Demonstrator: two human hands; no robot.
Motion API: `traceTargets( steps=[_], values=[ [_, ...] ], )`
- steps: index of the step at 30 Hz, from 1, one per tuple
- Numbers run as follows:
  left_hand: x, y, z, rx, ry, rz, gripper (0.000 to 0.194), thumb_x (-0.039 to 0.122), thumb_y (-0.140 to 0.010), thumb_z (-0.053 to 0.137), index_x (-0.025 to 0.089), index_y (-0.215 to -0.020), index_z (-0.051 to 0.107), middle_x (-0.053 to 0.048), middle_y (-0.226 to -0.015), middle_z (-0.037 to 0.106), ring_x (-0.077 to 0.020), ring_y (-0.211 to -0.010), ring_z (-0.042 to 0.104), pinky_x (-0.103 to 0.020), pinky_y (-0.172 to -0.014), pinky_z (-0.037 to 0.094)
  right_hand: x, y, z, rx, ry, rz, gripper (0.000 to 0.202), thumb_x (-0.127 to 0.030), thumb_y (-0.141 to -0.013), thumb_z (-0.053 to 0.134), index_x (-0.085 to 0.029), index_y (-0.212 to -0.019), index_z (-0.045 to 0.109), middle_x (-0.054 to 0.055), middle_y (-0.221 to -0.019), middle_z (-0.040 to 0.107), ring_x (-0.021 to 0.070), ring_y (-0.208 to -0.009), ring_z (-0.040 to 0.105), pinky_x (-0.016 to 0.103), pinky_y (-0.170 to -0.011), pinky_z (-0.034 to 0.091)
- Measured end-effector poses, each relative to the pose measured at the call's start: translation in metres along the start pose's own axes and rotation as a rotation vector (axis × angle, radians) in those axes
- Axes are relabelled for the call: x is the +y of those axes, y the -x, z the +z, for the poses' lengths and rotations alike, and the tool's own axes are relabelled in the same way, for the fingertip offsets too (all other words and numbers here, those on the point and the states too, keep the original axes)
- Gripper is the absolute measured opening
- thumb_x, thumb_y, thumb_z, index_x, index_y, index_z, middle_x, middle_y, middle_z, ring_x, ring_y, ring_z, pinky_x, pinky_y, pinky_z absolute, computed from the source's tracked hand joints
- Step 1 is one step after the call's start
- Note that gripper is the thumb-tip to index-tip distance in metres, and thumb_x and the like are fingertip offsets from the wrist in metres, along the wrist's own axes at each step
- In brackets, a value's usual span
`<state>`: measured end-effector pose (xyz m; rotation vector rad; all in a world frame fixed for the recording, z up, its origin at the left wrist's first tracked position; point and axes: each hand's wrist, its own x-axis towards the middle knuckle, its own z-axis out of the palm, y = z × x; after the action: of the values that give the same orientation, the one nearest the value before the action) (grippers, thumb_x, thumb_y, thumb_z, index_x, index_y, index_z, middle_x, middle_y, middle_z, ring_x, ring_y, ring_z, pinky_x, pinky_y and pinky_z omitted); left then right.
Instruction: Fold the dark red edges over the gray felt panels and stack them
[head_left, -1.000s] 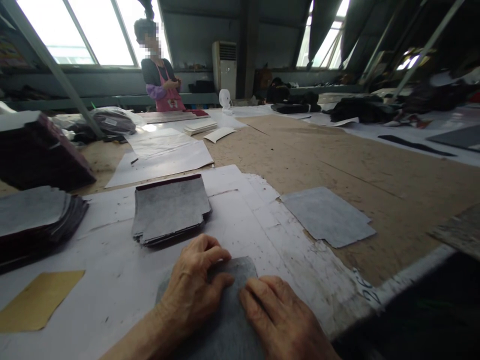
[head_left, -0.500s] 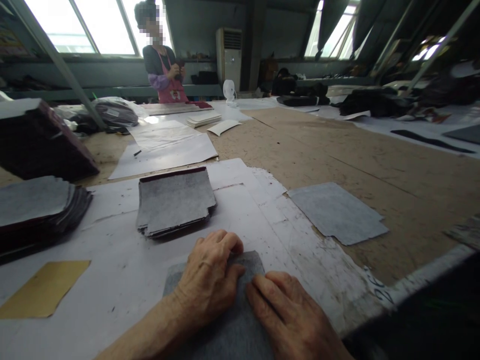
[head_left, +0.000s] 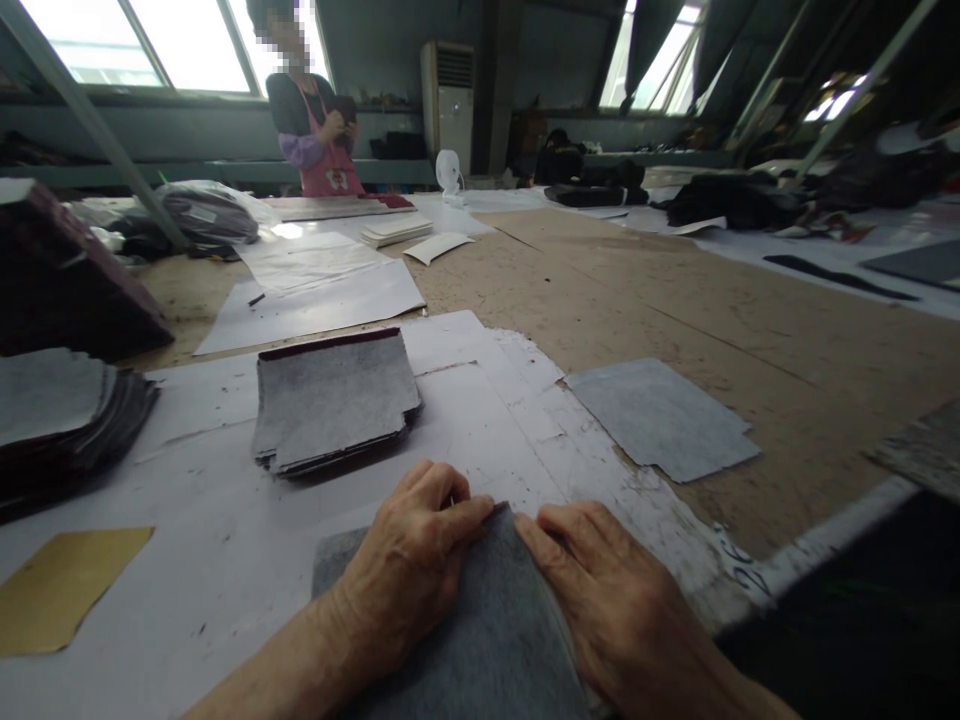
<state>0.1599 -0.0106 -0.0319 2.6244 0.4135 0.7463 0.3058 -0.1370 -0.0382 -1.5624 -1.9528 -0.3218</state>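
Note:
A grey fabric-like sheet lies on the white paper in front of me. My left hand is closed on its far edge, thumb and curled fingers pinching where a thin dark red strip shows. At the same far corner, my right hand lies along the sheet's right edge, fingers pressed together against it; its grip underneath is hidden. Beyond my left hand sits a stack of grey notched pieces with a dark red folded far edge.
A single grey piece lies to the right on the brown board. On the left are a thick stack, a yellow card and a dark block. A person stands across the table near a small white fan.
My left thumb has moved out to the sheet's far edge, where the dark red strip now shows. My right hand has shifted to the sheet's right edge, uncovering more of its surface.

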Motion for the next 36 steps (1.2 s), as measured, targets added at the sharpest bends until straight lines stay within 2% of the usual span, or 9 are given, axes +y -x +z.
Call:
traceTargets(
  steps=[7, 11, 15, 18, 23, 29, 32, 35, 36],
  values=[
    [0.001, 0.003, 0.000, -0.058, -0.083, 0.135, 0.034, -0.001, -0.084, 0.032, 0.013, -0.103, 0.057, -0.007, -0.085, 0.049, -0.0169, -0.077, 0.040, -0.033, -0.066, 0.047, 0.003, -0.002, 0.002, -0.076, 0.027, -0.003, 0.038, 0.002, -0.078, 0.034, -0.001, -0.110, 0.055, 0.013, -0.090, 0.054, 0.0218, -0.083, 0.045, 0.040, -0.073, 0.050],
    [0.004, 0.003, -0.003, -0.119, -0.127, 0.191, 0.029, 0.002, -0.087, 0.030, 0.009, -0.101, 0.054, -0.008, -0.084, 0.047, -0.0174, -0.075, 0.039, -0.035, -0.066, 0.048, 0.002, -0.003, 0.003, -0.093, 0.015, 0.024, 0.039, 0.003, -0.077, 0.034, -0.002, -0.109, 0.055, 0.013, -0.091, 0.054, 0.0222, -0.083, 0.045, 0.041, -0.072, 0.051],
    [0.009, 0.002, -0.005, -0.202, -0.240, 0.217, 0.020, 0.007, -0.086, 0.037, 0.007, -0.098, 0.053, -0.009, -0.086, 0.047, -0.0186, -0.075, 0.039, -0.037, -0.065, 0.049, 0.002, -0.003, 0.003, -0.100, 0.006, 0.036, 0.038, 0.002, -0.078, 0.034, -0.004, -0.108, 0.056, 0.012, -0.089, 0.054, 0.0216, -0.082, 0.046, 0.040, -0.070, 0.051],
    [0.013, 0.001, -0.005, -0.243, -0.318, 0.233, 0.019, 0.006, -0.084, 0.040, 0.007, -0.098, 0.053, -0.008, -0.085, 0.046, -0.0190, -0.075, 0.040, -0.037, -0.065, 0.049, 0.005, -0.005, 0.000, -0.081, -0.040, 0.048, 0.035, -0.001, -0.081, 0.037, -0.007, -0.108, 0.057, 0.011, -0.086, 0.054, 0.0200, -0.080, 0.048, 0.037, -0.069, 0.051],
    [0.015, 0.003, -0.005, -0.288, -0.366, 0.237, 0.021, 0.004, -0.083, 0.040, 0.008, -0.099, 0.053, -0.008, -0.085, 0.045, -0.0195, -0.076, 0.040, -0.037, -0.067, 0.049, 0.011, -0.008, -0.006, 0.055, -0.131, 0.148, 0.027, -0.006, -0.085, 0.042, -0.017, -0.100, 0.061, 0.006, -0.087, 0.058, 0.0139, -0.081, 0.054, 0.026, -0.071, 0.051],
    [0.014, 0.002, -0.004, -0.280, -0.351, 0.233, 0.019, 0.006, -0.082, 0.041, 0.009, -0.096, 0.053, -0.008, -0.083, 0.047, -0.0189, -0.073, 0.040, -0.035, -0.064, 0.049, 0.007, -0.010, -0.001, 0.006, -0.011, 0.024, 0.035, -0.004, -0.082, 0.036, -0.008, -0.108, 0.059, 0.010, -0.080, 0.056, 0.0175, -0.075, 0.050, 0.031, -0.063, 0.051],
    [0.009, 0.003, -0.006, -0.254, -0.309, 0.233, 0.020, 0.006, -0.083, 0.039, 0.009, -0.096, 0.054, -0.009, -0.083, 0.049, -0.0193, -0.073, 0.042, -0.036, -0.064, 0.049, 0.005, -0.009, 0.001, -0.014, 0.056, 0.006, 0.038, -0.001, -0.079, 0.032, -0.006, -0.105, 0.059, 0.012, -0.081, 0.055, 0.0203, -0.076, 0.048, 0.036, -0.064, 0.049],
    [0.002, 0.010, -0.002, -0.128, -0.203, 0.283, 0.025, 0.011, -0.084, 0.036, 0.013, -0.103, 0.054, -0.008, -0.083, 0.053, -0.0186, -0.071, 0.046, -0.033, -0.063, 0.049, 0.001, -0.006, 0.004, -0.061, 0.133, 0.015, 0.036, -0.005, -0.079, 0.033, -0.007, -0.106, 0.057, 0.012, -0.085, 0.055, 0.0221, -0.078, 0.048, 0.039, -0.066, 0.048],
    [-0.001, 0.012, 0.003, -0.032, -0.156, 0.304, 0.030, 0.012, -0.085, 0.035, 0.017, -0.108, 0.053, -0.006, -0.082, 0.054, -0.0172, -0.068, 0.046, -0.030, -0.059, 0.049, -0.001, -0.004, 0.007, -0.078, 0.171, 0.013, 0.034, -0.008, -0.079, 0.034, -0.008, -0.105, 0.057, 0.011, -0.084, 0.055, 0.0222, -0.077, 0.048, 0.039, -0.065, 0.047]
  ],
)
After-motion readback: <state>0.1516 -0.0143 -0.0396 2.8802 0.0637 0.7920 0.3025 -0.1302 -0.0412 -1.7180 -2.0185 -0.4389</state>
